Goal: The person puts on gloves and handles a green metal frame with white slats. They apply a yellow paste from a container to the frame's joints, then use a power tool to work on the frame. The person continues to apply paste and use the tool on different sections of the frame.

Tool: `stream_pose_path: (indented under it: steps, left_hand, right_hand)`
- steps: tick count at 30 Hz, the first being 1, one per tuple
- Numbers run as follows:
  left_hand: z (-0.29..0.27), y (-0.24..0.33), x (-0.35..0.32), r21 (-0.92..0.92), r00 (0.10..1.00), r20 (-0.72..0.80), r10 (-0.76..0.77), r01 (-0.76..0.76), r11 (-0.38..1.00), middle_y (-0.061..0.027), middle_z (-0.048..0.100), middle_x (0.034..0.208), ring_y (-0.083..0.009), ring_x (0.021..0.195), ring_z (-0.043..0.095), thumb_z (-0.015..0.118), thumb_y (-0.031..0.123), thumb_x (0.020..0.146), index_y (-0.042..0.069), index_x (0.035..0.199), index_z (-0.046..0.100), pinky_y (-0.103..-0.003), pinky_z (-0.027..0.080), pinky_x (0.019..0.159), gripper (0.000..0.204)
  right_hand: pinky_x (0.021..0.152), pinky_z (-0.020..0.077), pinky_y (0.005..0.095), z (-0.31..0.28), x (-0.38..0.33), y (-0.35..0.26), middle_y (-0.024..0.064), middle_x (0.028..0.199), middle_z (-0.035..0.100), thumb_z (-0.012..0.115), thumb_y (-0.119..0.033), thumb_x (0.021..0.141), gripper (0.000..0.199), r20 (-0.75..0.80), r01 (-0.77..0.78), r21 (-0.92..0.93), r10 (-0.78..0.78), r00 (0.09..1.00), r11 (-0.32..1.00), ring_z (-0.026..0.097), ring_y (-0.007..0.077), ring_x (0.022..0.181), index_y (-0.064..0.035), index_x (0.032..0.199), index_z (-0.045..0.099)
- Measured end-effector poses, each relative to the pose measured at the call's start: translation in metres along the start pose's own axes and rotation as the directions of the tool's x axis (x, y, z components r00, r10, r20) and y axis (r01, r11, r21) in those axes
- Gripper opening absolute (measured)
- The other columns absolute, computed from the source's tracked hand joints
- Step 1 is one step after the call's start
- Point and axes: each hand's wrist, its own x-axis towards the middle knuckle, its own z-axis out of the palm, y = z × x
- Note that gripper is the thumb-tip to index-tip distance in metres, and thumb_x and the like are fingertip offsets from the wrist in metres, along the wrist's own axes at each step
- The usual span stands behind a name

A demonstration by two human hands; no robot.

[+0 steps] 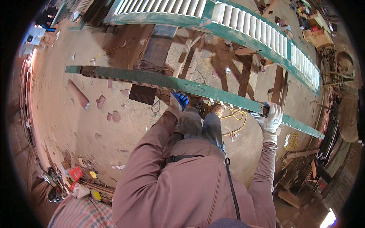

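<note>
A long green wooden rail [167, 81] lies across the view in front of me, sloping down to the right, with pale stubs along its near edge. My left hand [178, 103], in a glove with blue fingers, is closed at the rail's near edge, left of its middle. My right hand [271, 117], in a white glove, wraps round the rail further right. Beyond the rail is a green louvred shutter [243, 23] with white slats, held up on wooden supports.
A yellow cable [243, 123] loops on the floor by my legs. Broken reddish pieces [78, 94] lie to the left. A dark board [156, 47] stands beyond the rail. Tools [57, 186] and a red box [75, 173] are at the lower left; timber [289, 198] lies at the lower right.
</note>
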Motion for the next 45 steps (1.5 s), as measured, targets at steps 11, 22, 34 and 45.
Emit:
stream_pose_path:
  steps: [11, 22, 34, 45]
  left_hand:
    - [0.183, -0.003, -0.205, 0.519, 0.641, 0.767, 0.040, -0.581, -0.627, -0.0109, 0.072, 0.111, -0.0332, 0.107, 0.069, 0.077, 0.029, 0.093, 0.009, 0.119, 0.074, -0.049, 0.055, 0.093, 0.032]
    - [0.297, 0.018, -0.182, 0.023, 0.374, 0.927, -0.032, -0.143, -0.990, -0.0106, 0.073, 0.094, -0.0334, 0.093, 0.071, 0.067, 0.034, 0.103, 0.012, 0.108, 0.074, -0.051, 0.050, 0.090, 0.023]
    - [0.313, -0.015, -0.179, -0.007, 0.501, 0.846, -0.184, -0.334, -0.943, -0.0136, 0.075, 0.117, -0.0361, 0.109, 0.070, 0.064, 0.044, 0.104, 0.014, 0.136, 0.065, -0.052, 0.048, 0.100, 0.043]
    - [0.354, -0.135, -0.132, 0.181, 0.659, 0.714, -0.238, -0.502, -0.846, -0.0064, 0.070, 0.139, -0.0310, 0.127, 0.066, 0.085, 0.044, 0.085, 0.019, 0.145, 0.065, -0.044, 0.051, 0.110, 0.069]
  right_hand:
    - [0.107, 0.0467, 0.0524, -0.019, 0.002, -0.012, 0.0139, 0.125, 0.067, 0.092, -0.040, 0.067, 0.084, 0.084, -0.080, 0.060, 0.075, 0.994, 0.995, 0.063, 0.0385, 0.117, -0.0085, 0.138, 0.061]
    - [0.121, 0.0358, 0.0578, -0.019, -0.139, -0.021, 0.0237, 0.154, 0.053, 0.089, -0.045, 0.081, 0.091, -0.212, -0.446, 0.007, 0.437, 0.874, 0.895, 0.048, 0.0420, 0.145, -0.0025, 0.153, 0.052]
    - [0.116, 0.0423, 0.0548, -0.002, -0.450, -0.096, 0.0270, 0.148, 0.058, 0.086, -0.044, 0.086, 0.078, 0.208, -0.878, 0.011, 0.858, 0.470, 0.479, 0.054, 0.0453, 0.138, -0.0042, 0.147, 0.058]
    - [0.111, 0.0457, 0.0526, 0.011, -0.384, -0.119, 0.0231, 0.147, 0.058, 0.084, -0.041, 0.089, 0.072, 0.256, -0.841, 0.115, 0.802, 0.540, 0.529, 0.056, 0.0430, 0.135, -0.0078, 0.148, 0.057]
